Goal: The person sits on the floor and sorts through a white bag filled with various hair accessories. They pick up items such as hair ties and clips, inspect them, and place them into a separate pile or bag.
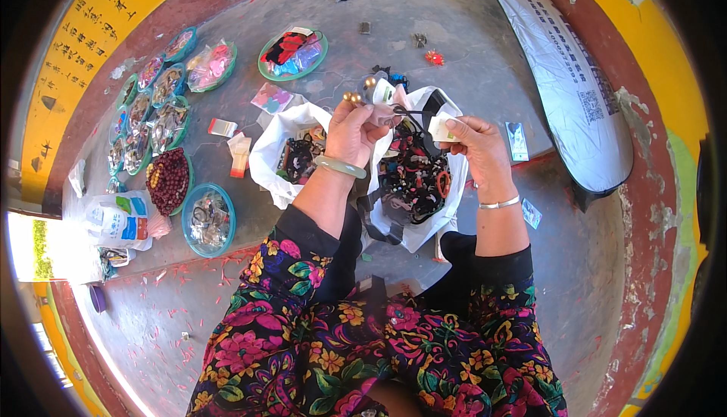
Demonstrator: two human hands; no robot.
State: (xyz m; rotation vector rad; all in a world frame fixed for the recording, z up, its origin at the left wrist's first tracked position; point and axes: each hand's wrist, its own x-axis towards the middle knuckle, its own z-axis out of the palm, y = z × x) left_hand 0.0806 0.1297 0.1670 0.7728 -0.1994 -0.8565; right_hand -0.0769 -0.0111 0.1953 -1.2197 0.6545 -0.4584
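My left hand [355, 130] grips a bunch of hair ties [370, 83] with gold-coloured beads and pale, sheer fabric. In my right hand [477, 138] is a small white card [442, 128], pinched between thumb and fingers. A dark elastic cord [414, 111] runs between the two hands. Below them a white bag [457, 190] stands wide at its mouth, filled with dark and coloured hair accessories [412, 181]. To its left stands another white bag [264, 158] that holds similar small items, partly hidden by my left hand and wrist.
Baskets with packaged accessories stand at the left, among them a blue basket [184, 221] and a green basket [324, 62]. Dark red beads [168, 181] fill another. Card packs [239, 153] lie on the concrete floor [272, 280]. A long silver cover [559, 76] lies along the right wall.
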